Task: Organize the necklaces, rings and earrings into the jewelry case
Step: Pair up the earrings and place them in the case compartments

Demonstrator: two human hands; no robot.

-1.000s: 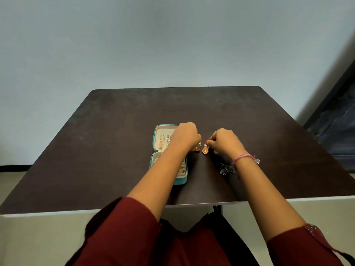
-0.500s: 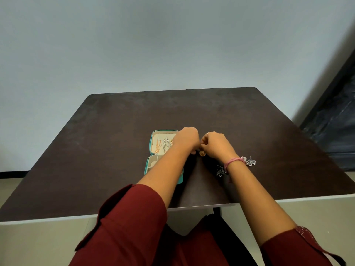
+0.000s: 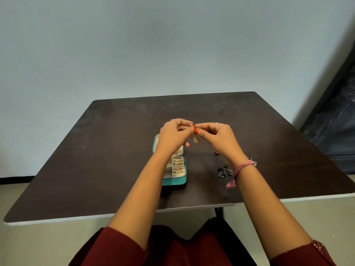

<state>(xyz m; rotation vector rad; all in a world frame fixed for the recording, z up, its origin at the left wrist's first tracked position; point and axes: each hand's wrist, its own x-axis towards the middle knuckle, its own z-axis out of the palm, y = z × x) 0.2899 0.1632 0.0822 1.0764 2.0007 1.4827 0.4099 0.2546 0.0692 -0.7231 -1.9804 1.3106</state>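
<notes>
Two hands, left hand (image 3: 173,134) and right hand (image 3: 217,135), pinch one small orange-gold earring (image 3: 194,129) together above the table's (image 3: 96,150) centre, beside one open teal jewelry case (image 3: 175,180).

Person wears a dark red top, loose sleeves (image 3: 113,246) ending near the elbows, forearms bare below. Right sleeve (image 3: 307,255) has a hem patch with small pale dots. Pink thread band (image 3: 241,168) wrapped several turns round the right wrist, loose knotted tail hanging off it. Thin silver ring (image 3: 216,124) on one right-hand finger. Left hand (image 3: 173,134) bare: no ring or band visible. Dark red fabric over the lap too.
</notes>
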